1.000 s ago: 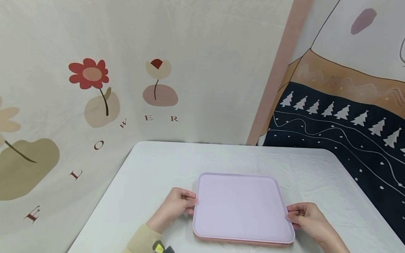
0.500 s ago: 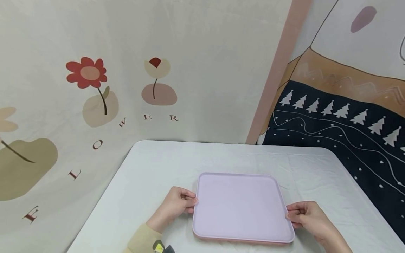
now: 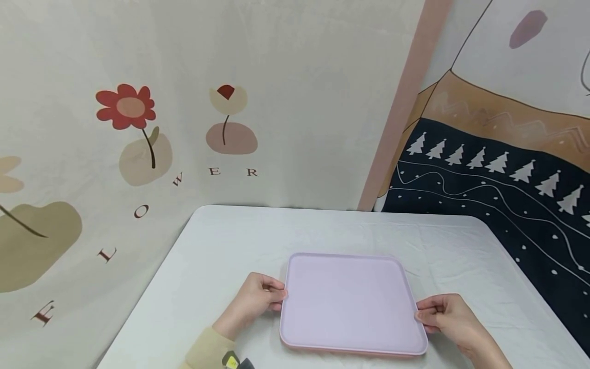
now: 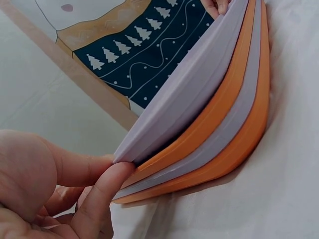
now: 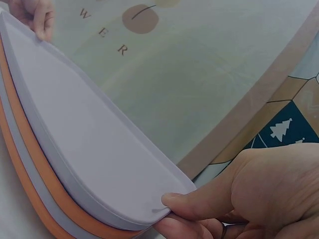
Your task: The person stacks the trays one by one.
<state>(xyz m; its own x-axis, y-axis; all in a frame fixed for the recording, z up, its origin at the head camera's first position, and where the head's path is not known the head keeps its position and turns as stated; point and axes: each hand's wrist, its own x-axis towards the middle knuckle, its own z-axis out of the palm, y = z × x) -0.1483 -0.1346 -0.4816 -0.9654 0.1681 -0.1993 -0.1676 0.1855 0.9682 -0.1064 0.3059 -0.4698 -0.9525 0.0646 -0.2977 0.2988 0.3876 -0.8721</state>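
A lilac rectangular tray [image 3: 352, 302] with a low rim lies on top of a stack of several trays. Below it, in the left wrist view, come an orange tray [image 4: 200, 130], another lilac tray [image 4: 227, 130] and a second orange tray [image 4: 244, 149]. My left hand [image 3: 258, 298] pinches the top tray's left edge between thumb and fingers. On the opposite side, my right hand [image 3: 448, 319] grips the right edge, its thumb [image 5: 184, 203] over the rim and fingers beneath. A dark gap shows under the top tray near the left fingertips.
The stack stands on a table [image 3: 221, 246] covered in white cloth. Behind hangs a pale curtain [image 3: 313, 102] with printed flowers and letters. To the right is a dark cloth [image 3: 470, 200] with white trees. A yellow-and-black piece [image 3: 232, 360] sits at the left sleeve [image 3: 209, 349].
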